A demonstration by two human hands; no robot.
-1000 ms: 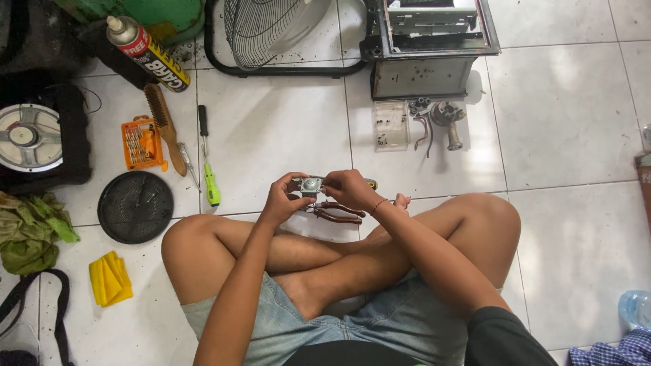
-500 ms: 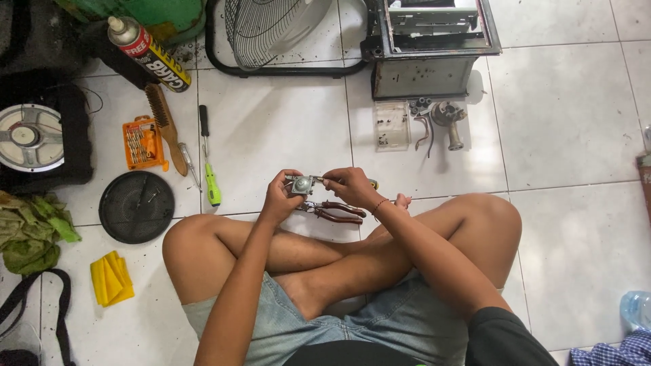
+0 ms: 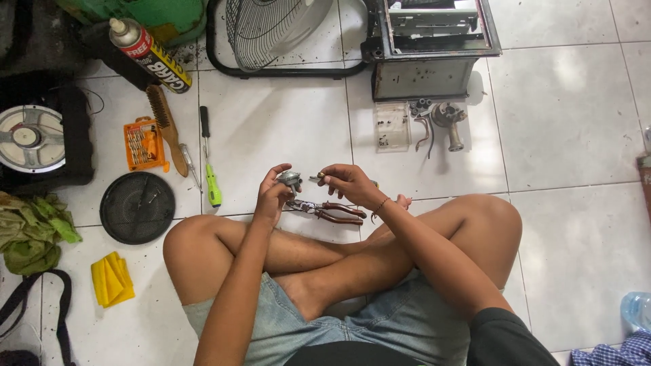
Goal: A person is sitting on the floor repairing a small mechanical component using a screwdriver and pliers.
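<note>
1. Just above the crossed legs, at the centre of the view, the left hand (image 3: 272,195) is gripping a small grey metal part (image 3: 290,179), its fingers closed around it.
2. At 3 o'clock from that part, almost touching it, the right hand (image 3: 346,183) is pinching a tiny piece (image 3: 319,177) between closed fingertips and pointing it toward the part.
3. Judging by this, the step in hand is fitting or withdrawing the tiny piece at the grey part; which of the two I cannot tell. Any next move is calling for a steady left grip and fine alignment by the right fingertips.
4. Below both hands, brown-handled pliers (image 3: 329,211) are lying on the floor against the shin.
5. At 9 o'clock, a green-handled screwdriver (image 3: 211,186) is lying near a round black grille (image 3: 137,207) and an orange bit case (image 3: 144,144).
6. At 1 o'clock, loose metal fittings (image 3: 444,120) are sitting beside a clear little box (image 3: 393,126).
7. Farthest, at 12 o'clock, a fan guard (image 3: 268,30) and a grey metal housing (image 3: 427,64) are standing.
</note>
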